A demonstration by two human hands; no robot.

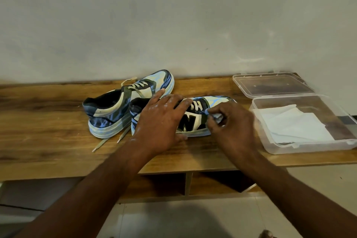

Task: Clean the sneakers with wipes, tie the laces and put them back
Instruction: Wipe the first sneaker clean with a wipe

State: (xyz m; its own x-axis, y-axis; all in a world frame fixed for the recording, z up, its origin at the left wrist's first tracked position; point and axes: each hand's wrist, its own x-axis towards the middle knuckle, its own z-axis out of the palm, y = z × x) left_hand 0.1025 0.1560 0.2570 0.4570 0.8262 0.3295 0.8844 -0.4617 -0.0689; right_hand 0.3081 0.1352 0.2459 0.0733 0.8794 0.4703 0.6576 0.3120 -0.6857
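Two blue, white and black sneakers stand on a wooden shelf top (48,121). The far sneaker (123,106) is at the left, its laces loose and trailing toward the front edge. The near sneaker (195,120), with a black N on its side, lies under both hands. My left hand (160,121) rests over its collar and tongue, fingers spread and thumb down at the sole, steadying it. My right hand (229,123) pinches a crumpled white wipe (217,117) against the sneaker's side near the laces.
A clear plastic box (347,129) holding white wipes (295,123) stands at the right end of the shelf, its lid (270,85) hinged open behind it. A plain wall rises behind. Open compartments lie under the shelf top, and tiled floor below.
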